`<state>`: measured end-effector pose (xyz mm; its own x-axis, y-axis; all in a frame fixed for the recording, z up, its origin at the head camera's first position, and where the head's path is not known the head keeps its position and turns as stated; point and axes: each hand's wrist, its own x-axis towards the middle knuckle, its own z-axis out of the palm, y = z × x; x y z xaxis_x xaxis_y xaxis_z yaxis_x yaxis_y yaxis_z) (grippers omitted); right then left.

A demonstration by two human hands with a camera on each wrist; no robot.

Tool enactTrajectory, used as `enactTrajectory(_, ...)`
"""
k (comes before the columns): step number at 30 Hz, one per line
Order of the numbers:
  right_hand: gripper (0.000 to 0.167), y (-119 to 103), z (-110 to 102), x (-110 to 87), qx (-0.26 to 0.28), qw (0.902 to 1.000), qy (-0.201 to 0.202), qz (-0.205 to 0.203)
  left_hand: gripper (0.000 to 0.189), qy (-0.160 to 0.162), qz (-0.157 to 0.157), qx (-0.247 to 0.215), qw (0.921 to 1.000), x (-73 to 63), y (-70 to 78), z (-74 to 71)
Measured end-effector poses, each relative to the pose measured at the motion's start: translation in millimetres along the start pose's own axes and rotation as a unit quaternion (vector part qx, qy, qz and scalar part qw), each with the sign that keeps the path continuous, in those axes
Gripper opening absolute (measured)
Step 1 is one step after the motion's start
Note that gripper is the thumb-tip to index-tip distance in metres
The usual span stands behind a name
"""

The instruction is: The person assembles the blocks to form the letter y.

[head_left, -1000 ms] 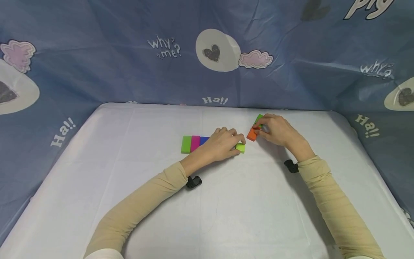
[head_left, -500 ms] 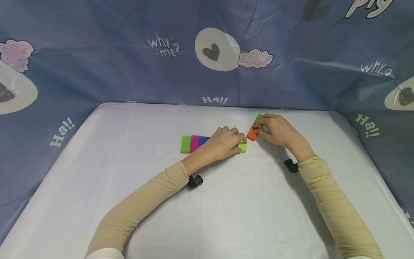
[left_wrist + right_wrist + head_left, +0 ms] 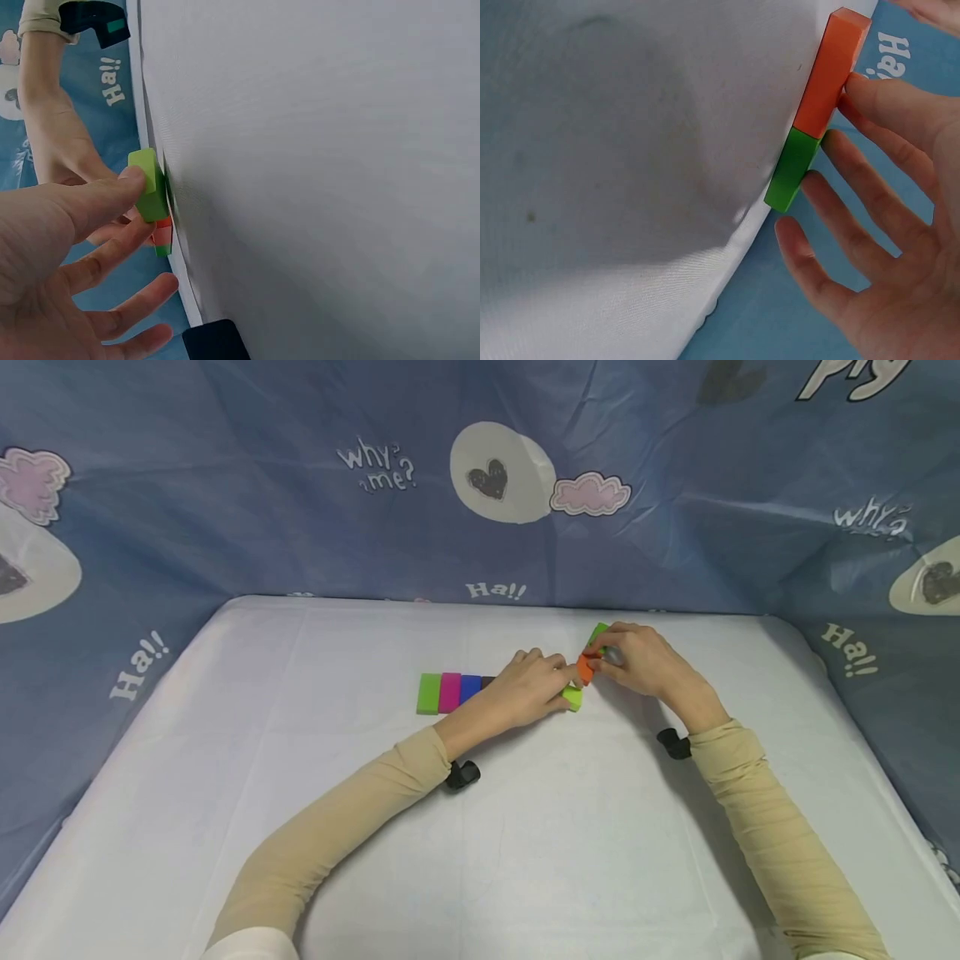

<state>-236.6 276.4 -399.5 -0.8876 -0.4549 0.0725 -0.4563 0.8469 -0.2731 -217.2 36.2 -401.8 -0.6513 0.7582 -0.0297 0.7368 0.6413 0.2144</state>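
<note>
My left hand (image 3: 528,689) pinches a lime-green block (image 3: 150,184) between thumb and index finger, the other fingers spread apart. Thumb and fingers of my right hand (image 3: 637,656) grip an orange block (image 3: 829,82). End to end with the orange block lies a green block (image 3: 791,169), my right middle and ring fingertips along its side. In the head view the lime block sits close beside the orange block's near end, and the left fingertips overlap the orange block. Left of that, a green block (image 3: 428,694), a magenta block (image 3: 449,693) and a blue block (image 3: 470,687) lie side by side.
A black block (image 3: 487,682) continues the row and is mostly covered by my left hand. The blocks lie on a white-covered table (image 3: 570,843). Behind it hangs a blue printed cloth (image 3: 300,527). Black wrist cameras (image 3: 463,775) sit below both wrists.
My left hand has moved slightly right with the lime-green block, up to the orange block. The right hand has stayed in place, and the black block in the row has come into view.
</note>
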Motion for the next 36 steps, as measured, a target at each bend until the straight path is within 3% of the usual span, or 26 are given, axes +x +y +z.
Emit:
enactTrajectory(12, 0.020, 1.8, 0.5, 0.3, -0.004, 0.9999, 0.004, 0.009, 0.036, -0.008, -0.012, 0.019, 0.9997, 5.2, 3.7, 2.7)
enactTrajectory(22, 0.020, 1.1, 0.6, 0.7, -0.004, 0.9999, 0.007, 0.009, 0.036, 0.001, -0.004, 0.027, 0.9996, -3.5, 8.8, 1.1)
enactTrajectory(36, 0.025, -0.3, -0.5, -0.2, 0.001, 0.9998, -0.003, 0.022, 0.043, -0.016, -0.012, 0.053, 0.9984, -9.9, 11.3, 0.3)
